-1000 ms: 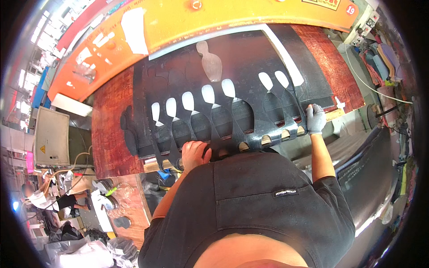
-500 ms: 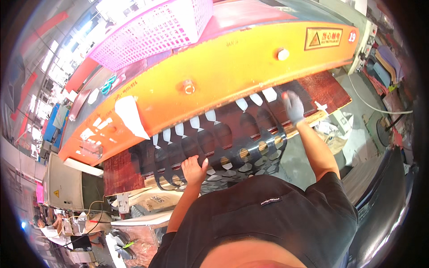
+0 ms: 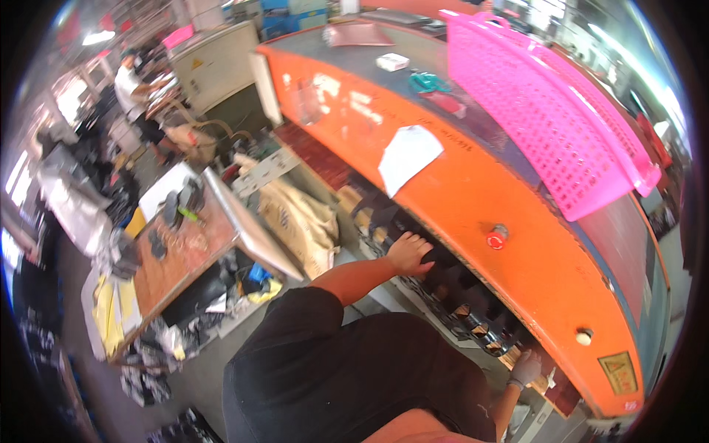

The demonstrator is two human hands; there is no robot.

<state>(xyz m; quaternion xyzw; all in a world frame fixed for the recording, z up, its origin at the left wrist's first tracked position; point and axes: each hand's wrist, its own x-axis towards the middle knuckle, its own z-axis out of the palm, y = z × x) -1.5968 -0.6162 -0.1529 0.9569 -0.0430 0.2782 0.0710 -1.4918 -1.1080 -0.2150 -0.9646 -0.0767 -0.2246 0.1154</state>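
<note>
My bare left hand [image 3: 410, 255] rests at the near side of a black sheet with cut-out holes [image 3: 484, 336], its thumb apart from the fingers. This sheet lies on a dark red board [image 3: 314, 159] below the orange beam of a press [image 3: 458, 199], which hides part of it. Toward the lower right, my right hand [image 3: 526, 368] in a grey glove is by the board's near edge, at the sheet's far end. Blur and the small size of its fingers hide whether it grips anything.
A pink basket [image 3: 546, 118], teal scissors [image 3: 428, 83] and a small white box [image 3: 392, 62] sit atop the press. White paper [image 3: 410, 156] hangs on the beam, near a red button [image 3: 497, 237]. Leftward are a wooden table [image 3: 196, 255], a tan sack [image 3: 299, 225] and another person [image 3: 134, 96].
My view has swung left, bringing the side table into fuller view. My right hand has moved from under the beam to the board's near edge; my left stays by the sheet.
</note>
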